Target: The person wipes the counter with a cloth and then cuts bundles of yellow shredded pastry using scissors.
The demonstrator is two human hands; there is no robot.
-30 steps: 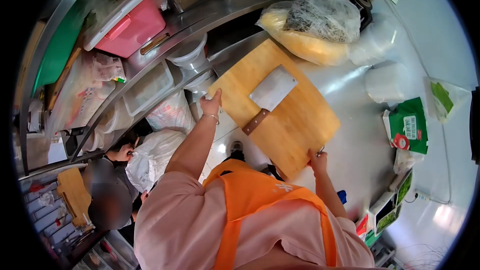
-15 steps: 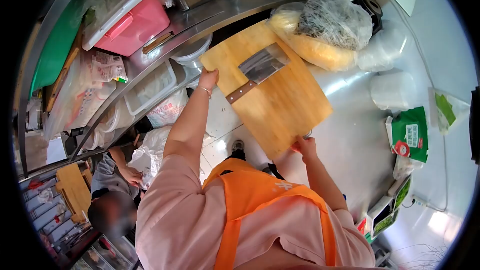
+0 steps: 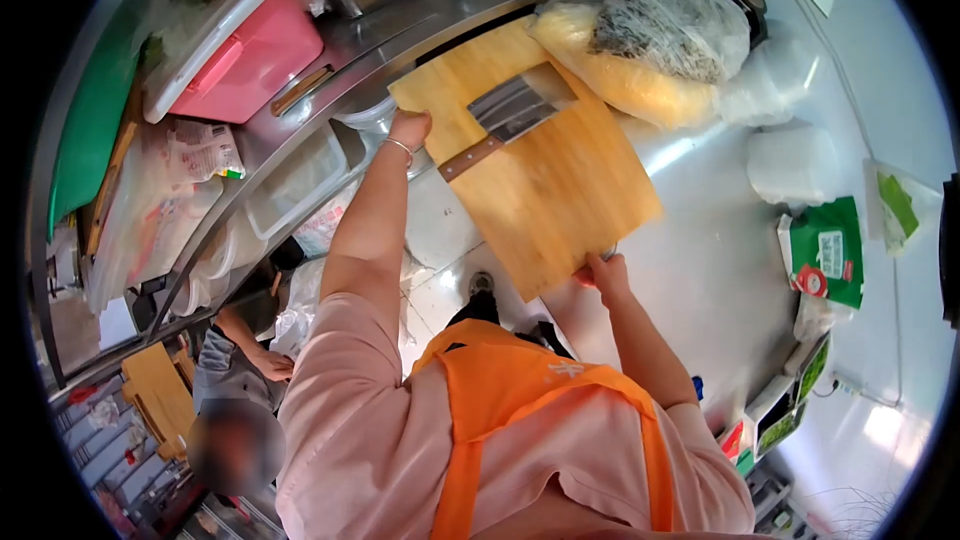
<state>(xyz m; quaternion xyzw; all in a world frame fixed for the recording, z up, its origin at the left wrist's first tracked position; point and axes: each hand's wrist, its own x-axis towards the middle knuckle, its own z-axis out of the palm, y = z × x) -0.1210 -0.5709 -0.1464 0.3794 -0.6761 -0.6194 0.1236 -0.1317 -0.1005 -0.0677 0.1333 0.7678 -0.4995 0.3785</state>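
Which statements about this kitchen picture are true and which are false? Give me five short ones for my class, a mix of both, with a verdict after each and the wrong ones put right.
1. The cleaver lies on the board. True.
2. The left grip is on the floor. False: it holds the board's edge.
3. The right grip is at the edge of the board nearest the wearer. True.
4. The cleaver's handle is nearer the right grip than the left. False: it is nearer the left grip.
5. The wearer's apron is green. False: the apron is orange.
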